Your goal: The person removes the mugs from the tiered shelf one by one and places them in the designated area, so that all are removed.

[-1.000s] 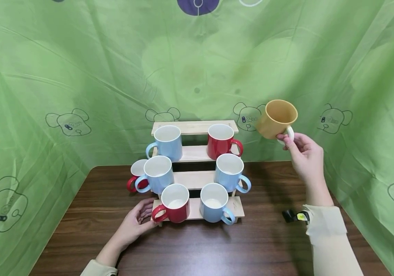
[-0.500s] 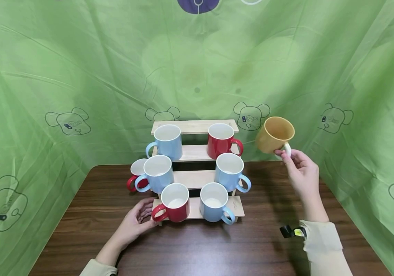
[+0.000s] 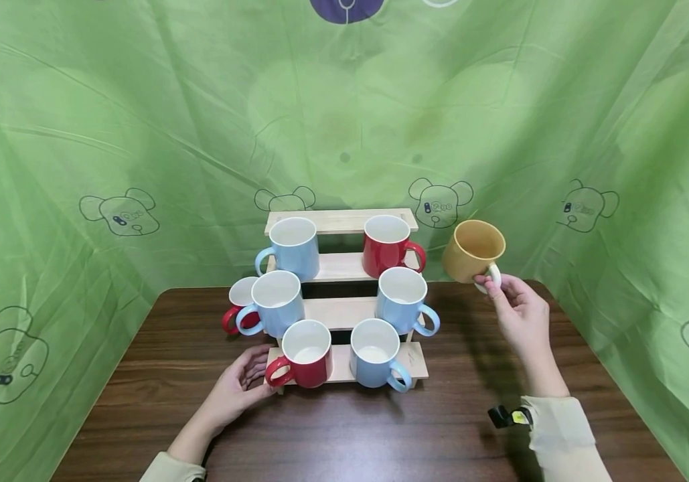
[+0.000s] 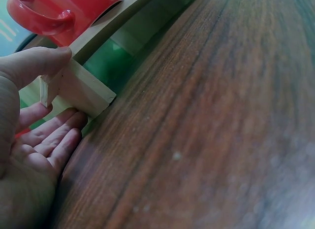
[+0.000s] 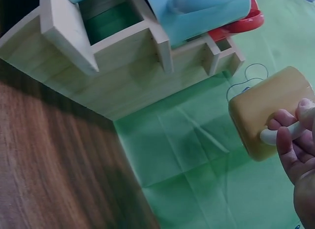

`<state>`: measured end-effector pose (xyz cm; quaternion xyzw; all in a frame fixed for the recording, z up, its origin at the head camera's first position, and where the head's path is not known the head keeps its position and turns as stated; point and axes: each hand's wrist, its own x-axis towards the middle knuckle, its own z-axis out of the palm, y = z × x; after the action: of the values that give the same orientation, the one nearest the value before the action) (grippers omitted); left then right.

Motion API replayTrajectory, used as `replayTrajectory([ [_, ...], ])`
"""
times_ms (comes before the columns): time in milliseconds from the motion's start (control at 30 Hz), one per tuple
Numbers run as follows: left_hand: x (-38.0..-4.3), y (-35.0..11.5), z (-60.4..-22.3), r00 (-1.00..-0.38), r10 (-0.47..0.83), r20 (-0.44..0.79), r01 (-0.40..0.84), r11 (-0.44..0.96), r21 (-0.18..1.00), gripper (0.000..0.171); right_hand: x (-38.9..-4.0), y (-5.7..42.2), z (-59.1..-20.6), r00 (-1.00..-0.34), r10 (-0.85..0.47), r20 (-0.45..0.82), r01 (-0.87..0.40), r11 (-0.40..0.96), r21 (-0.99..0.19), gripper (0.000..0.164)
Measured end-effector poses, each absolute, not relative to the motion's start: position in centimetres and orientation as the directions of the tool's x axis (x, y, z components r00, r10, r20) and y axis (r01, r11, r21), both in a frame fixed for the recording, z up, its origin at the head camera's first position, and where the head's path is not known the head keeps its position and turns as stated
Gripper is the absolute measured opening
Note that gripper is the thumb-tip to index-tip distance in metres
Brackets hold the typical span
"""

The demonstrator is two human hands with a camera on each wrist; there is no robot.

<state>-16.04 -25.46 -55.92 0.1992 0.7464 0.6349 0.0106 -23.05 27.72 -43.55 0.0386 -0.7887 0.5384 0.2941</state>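
My right hand pinches the white handle of a yellow mug, raised in the air to the right of a stepped wooden rack. The mug leans slightly, its mouth toward the head camera. In the right wrist view the fingers curl round that handle. At the rack's front left corner, my left hand grips the end of the lowest step, thumb on top, as the left wrist view shows. Nearest it is a red mug on that step, handle to the left.
Light blue mugs and another red mug occupy the rack's lower steps; its top step bears no mug. A red mug with white inside stands left of the rack, partly hidden. Green cloth hangs behind the brown table.
My right hand has lowered the yellow mug and brought it a little left, closer to the rack. The left hand and the rack have stayed in place.
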Motion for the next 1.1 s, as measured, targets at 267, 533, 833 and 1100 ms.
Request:
replayTrajectory([
  [267, -16.1, -25.3, -55.6, -0.925, 0.306, 0.225, 0.272, 0.120, 0.955, 0.068, -23.2, 27.8, -45.1, -0.828, 0.241, 0.506, -0.396, 0.386, -0.833, 0.016],
  [533, -16.1, -25.4, -55.6, -0.938, 0.290, 0.190, 0.242, 0.156, 0.958, 0.069, -22.9, 27.5, -46.7, -0.861, 0.154, 0.485, -0.395, 0.398, -0.828, 0.014],
  [833, -16.0, -25.4, -55.9, -0.938, 0.292, 0.187, 0.239, 0.156, 0.958, 0.069, -21.7, 26.1, -46.1, -0.863, 0.103, 0.494, -0.423, 0.387, -0.819, 0.014],
  [1100, -16.1, -25.6, -56.2, -0.926, 0.300, 0.228, 0.277, 0.134, 0.951, 0.068, -22.9, 26.1, -48.2, -0.876, 0.108, 0.471, -0.389, 0.421, -0.820, 0.014],
])
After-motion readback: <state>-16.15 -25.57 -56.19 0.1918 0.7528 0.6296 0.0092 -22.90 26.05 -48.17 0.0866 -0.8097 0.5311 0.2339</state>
